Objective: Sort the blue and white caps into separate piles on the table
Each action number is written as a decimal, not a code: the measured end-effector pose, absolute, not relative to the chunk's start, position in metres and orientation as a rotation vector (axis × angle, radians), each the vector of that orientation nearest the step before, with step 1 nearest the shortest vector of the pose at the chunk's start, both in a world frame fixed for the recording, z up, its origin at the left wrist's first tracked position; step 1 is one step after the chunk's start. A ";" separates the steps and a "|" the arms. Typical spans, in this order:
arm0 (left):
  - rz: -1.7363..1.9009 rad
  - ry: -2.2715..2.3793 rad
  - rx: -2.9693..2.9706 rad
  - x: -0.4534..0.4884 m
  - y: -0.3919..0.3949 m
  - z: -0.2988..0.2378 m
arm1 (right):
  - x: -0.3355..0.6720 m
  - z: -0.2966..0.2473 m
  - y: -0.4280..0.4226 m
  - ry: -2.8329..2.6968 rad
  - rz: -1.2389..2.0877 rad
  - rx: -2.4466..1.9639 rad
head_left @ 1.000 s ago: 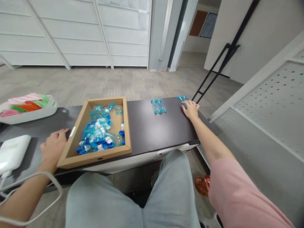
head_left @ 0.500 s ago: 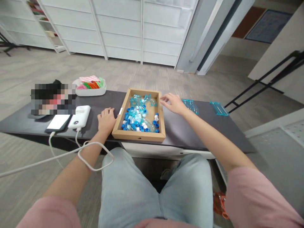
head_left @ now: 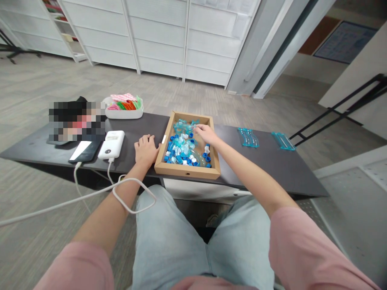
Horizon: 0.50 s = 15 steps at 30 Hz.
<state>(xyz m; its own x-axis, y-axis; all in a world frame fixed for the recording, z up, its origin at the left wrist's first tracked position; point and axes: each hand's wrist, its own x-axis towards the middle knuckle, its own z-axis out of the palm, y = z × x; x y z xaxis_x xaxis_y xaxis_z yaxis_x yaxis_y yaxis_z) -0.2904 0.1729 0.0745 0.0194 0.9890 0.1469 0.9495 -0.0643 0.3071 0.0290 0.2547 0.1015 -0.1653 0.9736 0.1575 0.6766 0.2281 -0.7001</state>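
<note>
A shallow cardboard box (head_left: 187, 172) sits on the dark tabletop, holding clear blue plastic pieces (head_left: 183, 127) and small blue and white caps (head_left: 181, 155). My left hand (head_left: 145, 150) lies on the tabletop with its fingers spread, beside the box's left wall. Inside the box, near its upper right, my right hand (head_left: 207, 133) reaches in over the wall. Its fingertips are drawn together at the clear blue pieces, and what they hold, if anything, I cannot make out. To the right on the table lie two separate groups of clear blue plastic tubes (head_left: 248, 137).
A white power bank (head_left: 111, 144) and a phone (head_left: 86, 150) lie to the left, with white cables (head_left: 99, 192) crossing over my left forearm. Behind them stands a white tray (head_left: 125, 114) of colourful strips. A black metal stand (head_left: 335, 114) is at the right.
My right hand has moved left from the box's right wall to the clear pieces inside. My left hand stays on the tabletop. The view has shifted slightly.
</note>
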 end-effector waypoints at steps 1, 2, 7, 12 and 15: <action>0.482 2.065 2.144 -0.290 0.172 0.076 | 0.034 0.104 0.255 -1.871 0.678 -1.505; 0.472 2.067 2.137 -0.289 0.172 0.077 | 0.038 0.107 0.255 -1.836 0.694 -1.493; 0.414 2.073 2.106 -0.286 0.168 0.086 | 0.076 0.120 0.242 -1.765 0.520 -1.392; 0.313 2.083 2.100 -0.290 0.171 0.084 | 0.166 0.118 0.215 -1.651 0.279 -1.476; 0.285 2.116 2.107 -0.295 0.177 0.079 | 0.239 0.108 0.190 -1.514 0.147 -1.653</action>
<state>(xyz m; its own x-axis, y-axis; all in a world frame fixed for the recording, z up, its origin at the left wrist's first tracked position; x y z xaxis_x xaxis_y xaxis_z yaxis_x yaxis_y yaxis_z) -0.2948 0.1775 0.0794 -0.0083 0.9994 0.0331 0.9725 0.0003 0.2331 0.2391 0.1901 0.1075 0.2549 0.8572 0.4475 0.7550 0.1127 -0.6460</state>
